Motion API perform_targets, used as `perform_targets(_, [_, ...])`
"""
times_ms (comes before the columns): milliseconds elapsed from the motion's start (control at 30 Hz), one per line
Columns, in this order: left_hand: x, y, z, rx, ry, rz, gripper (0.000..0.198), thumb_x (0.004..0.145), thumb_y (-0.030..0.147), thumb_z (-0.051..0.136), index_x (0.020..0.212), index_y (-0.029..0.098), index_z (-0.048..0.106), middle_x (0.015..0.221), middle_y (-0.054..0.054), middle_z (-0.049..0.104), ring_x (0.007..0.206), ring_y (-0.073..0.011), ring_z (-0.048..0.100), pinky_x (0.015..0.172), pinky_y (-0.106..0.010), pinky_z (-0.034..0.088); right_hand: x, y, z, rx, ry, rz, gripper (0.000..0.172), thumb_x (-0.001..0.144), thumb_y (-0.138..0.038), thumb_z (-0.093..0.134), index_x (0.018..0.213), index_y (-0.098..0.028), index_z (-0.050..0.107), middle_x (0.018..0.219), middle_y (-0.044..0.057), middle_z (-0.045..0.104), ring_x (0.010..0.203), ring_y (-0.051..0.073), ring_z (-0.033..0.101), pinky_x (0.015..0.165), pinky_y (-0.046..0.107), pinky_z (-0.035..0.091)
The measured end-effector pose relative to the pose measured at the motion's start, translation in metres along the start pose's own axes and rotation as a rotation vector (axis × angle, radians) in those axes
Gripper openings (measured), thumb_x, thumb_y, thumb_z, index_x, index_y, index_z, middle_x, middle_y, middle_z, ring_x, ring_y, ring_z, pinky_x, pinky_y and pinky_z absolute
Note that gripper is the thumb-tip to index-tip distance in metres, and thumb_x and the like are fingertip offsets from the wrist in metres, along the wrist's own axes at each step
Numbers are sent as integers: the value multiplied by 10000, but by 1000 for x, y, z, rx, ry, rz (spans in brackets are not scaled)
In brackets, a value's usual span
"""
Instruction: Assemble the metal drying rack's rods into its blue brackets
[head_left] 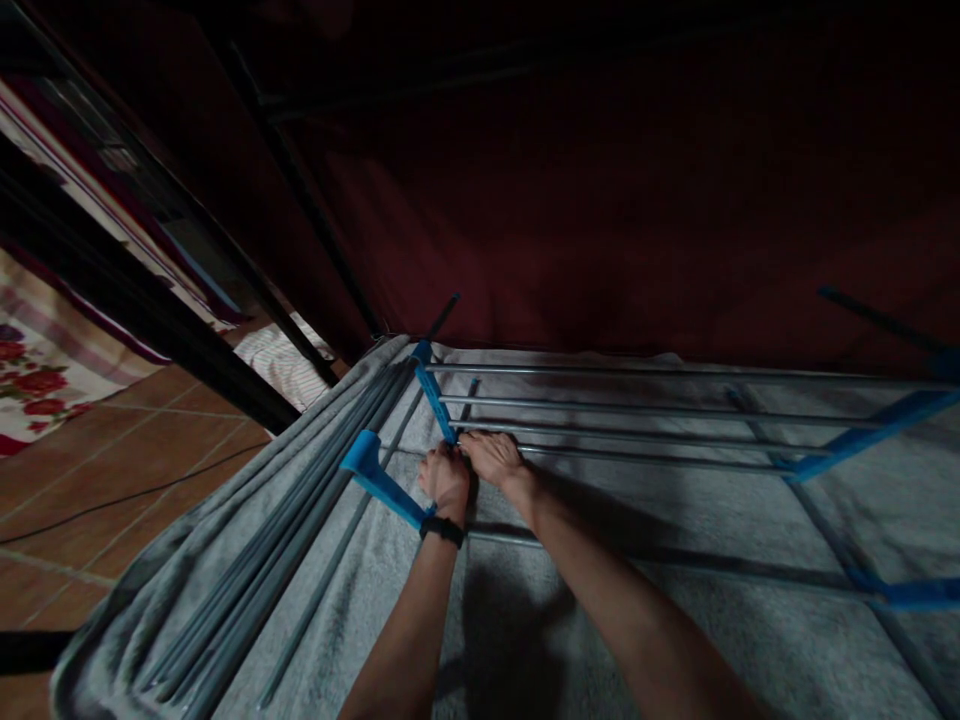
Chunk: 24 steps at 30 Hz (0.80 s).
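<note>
My left hand (446, 475), with a dark band at its wrist, has its fingers curled at the lower end of a blue plastic bracket (435, 398). Right beside it, my right hand (491, 457) closes over the bracket end of the lowest metal rod (645, 457). The exact joint under my fingers is hidden. Several parallel rods run from this bracket to a matching blue bracket (877, 432) on the right. Another blue bracket (386, 488) stands out to the left of my left wrist, close to the band.
A bundle of loose grey tubes (292, 530) lies to the left on a grey blanket (397, 630). One more blue piece (919, 594) sits at the right edge. A dark red curtain (600, 230) hangs behind. Black posts (150, 300) and a tiled floor (172, 450) are at left.
</note>
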<state>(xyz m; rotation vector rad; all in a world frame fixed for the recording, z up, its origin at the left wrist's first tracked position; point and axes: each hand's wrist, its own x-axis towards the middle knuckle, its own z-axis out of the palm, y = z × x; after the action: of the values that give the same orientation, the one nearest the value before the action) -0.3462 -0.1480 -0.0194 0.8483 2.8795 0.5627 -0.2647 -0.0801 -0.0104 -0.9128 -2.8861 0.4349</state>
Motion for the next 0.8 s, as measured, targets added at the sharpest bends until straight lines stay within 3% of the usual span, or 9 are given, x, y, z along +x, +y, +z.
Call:
perform_targets(433, [-6,2,-4,-31,-34,-1,326,1065,231,511,1291,139,728,1219,-182,727,1174,-329,641,843,-375,450,2,0,-5,4,-31,11,350,1134,-355,379,1285,-255,679,1259,67,774,1117,220,730,943,346,535])
perform_targets(800, [-11,5,-3,-1,13,14,332,1033,151,507,1276,115,731,1148,-197,725,1127,-323,661,848,-377,488,4,-2,-11,18,-60,17,371,1133,-366,380,1283,-233,692,1256,92,778,1144,243,734,971,359,547])
